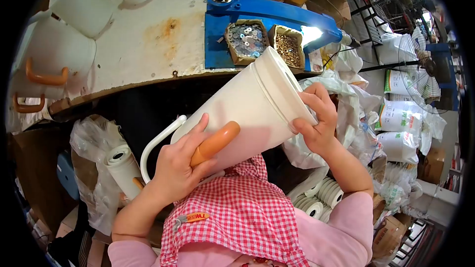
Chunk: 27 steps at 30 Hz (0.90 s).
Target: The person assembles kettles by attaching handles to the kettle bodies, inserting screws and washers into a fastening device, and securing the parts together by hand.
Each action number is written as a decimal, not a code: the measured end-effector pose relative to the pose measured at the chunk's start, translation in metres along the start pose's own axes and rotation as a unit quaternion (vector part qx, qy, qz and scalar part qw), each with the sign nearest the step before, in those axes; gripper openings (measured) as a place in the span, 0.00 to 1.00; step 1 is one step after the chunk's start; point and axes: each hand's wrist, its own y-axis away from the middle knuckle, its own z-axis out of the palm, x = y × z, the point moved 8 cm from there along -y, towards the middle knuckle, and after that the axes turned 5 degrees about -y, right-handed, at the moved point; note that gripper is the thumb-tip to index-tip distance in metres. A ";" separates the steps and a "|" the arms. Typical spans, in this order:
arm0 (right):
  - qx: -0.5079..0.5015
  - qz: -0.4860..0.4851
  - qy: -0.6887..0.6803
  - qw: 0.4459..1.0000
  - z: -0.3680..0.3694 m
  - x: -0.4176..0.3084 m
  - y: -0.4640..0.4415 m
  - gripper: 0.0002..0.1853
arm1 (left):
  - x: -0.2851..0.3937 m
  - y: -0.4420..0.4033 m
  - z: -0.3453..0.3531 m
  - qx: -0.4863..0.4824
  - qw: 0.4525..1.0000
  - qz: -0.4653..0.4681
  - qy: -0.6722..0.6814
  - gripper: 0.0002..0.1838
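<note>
A tall, tapered white can [242, 104] is held tilted in front of my chest, its wider, ridged end up and to the right. My left hand [180, 160] is closed around the orange handle [215, 143] on its side, fingers and thumb touching the wall. A thin curved white tube [157, 141] juts out by the lower end, past my left wrist. My right hand [319, 121] grips the rim at the wide end, thumb on the outside and fingers over the edge. The inside of the can is hidden.
A blue machine [272, 12] with a lit lamp stands on the worktable [133, 52]. On its base are a box of washers [246, 40] and a box of small brass parts [288, 47]. More white cans [59, 49] stand at left; stacked white parts [321, 198] lie below right.
</note>
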 end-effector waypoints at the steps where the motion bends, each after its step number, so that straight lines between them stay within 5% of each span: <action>1: -0.002 0.008 -0.005 1.000 0.002 -0.002 -0.003 0.25 | -0.002 0.003 0.001 -0.004 1.000 -0.009 0.005 0.28; 9: 0.005 0.101 0.056 0.993 0.013 0.002 -0.018 0.18 | 0.016 0.013 0.029 0.033 0.995 -0.012 -0.094 0.31; 13: 0.034 0.308 -0.182 0.933 0.003 0.065 0.017 0.22 | 0.019 0.027 0.022 0.036 0.991 0.019 -0.125 0.33; 16: -0.042 0.213 -0.024 0.976 -0.023 0.087 -0.025 0.25 | -0.006 0.044 -0.002 0.156 0.984 0.063 -0.056 0.28; 17: -0.052 0.164 0.075 0.982 -0.036 0.101 -0.033 0.25 | -0.011 0.048 -0.023 0.167 0.985 0.011 -0.029 0.26; 19: 0.071 0.219 -0.172 0.958 -0.033 0.118 -0.032 0.25 | -0.018 0.067 -0.071 0.207 0.976 -0.061 0.009 0.24; 20: 0.140 0.225 -0.287 0.921 -0.031 0.127 -0.031 0.25 | -0.012 0.086 -0.105 0.259 0.966 -0.014 -0.005 0.24; 21: 0.109 0.252 -0.298 0.914 -0.019 0.136 -0.023 0.25 | -0.025 0.117 -0.120 0.283 0.923 -0.141 0.219 0.23; 22: 0.086 0.279 -0.308 0.906 -0.012 0.143 -0.012 0.24 | -0.019 0.146 -0.139 0.376 0.859 -0.207 0.280 0.22; 23: 0.121 0.313 -0.295 0.894 0.008 0.138 -0.005 0.23 | -0.017 0.183 -0.156 0.473 0.802 -0.327 0.160 0.19; 24: 0.088 0.323 -0.304 0.892 0.023 0.136 -0.001 0.24 | -0.020 0.209 -0.169 0.513 0.799 -0.288 0.122 0.19; 25: 0.091 0.357 -0.317 0.874 0.041 0.125 -0.002 0.23 | -0.036 0.253 -0.187 0.508 0.789 -0.333 -0.089 0.17; 27: 0.071 0.362 -0.346 0.863 0.065 0.107 -0.007 0.19 | -0.054 0.282 -0.185 0.438 0.717 -0.448 -0.306 0.17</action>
